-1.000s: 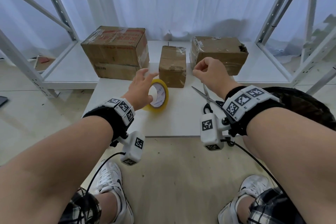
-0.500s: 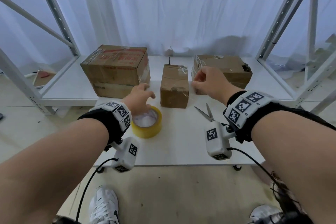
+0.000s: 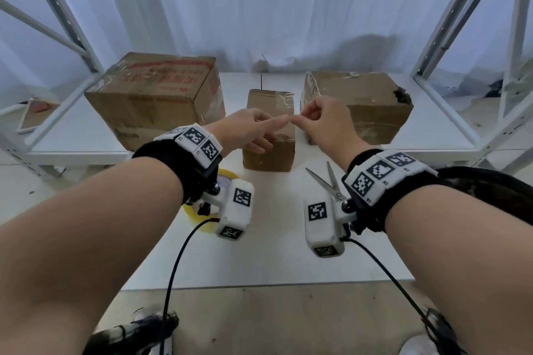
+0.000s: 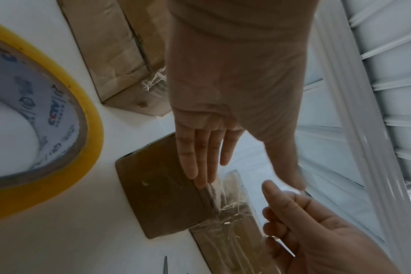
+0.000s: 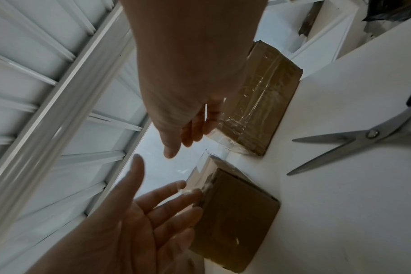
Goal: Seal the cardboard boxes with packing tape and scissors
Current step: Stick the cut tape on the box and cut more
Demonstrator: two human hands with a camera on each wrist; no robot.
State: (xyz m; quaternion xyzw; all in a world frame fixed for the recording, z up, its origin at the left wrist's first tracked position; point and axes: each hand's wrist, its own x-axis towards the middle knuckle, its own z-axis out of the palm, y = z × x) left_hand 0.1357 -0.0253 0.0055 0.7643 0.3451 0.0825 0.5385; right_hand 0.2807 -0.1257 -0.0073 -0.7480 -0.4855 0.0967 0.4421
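While both hands hover over the small box [image 3: 269, 130] | left hand [image 3: 248, 130] open, fingers straight | right hand [image 3: 320, 124] curled, empty | tape [image 3: 227, 176] under left wrist, scissors [image 3: 326, 181] nearer right

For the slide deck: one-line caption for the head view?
Both hands, left and right, meet above the small cardboard box; tape roll and scissors lie untouched.
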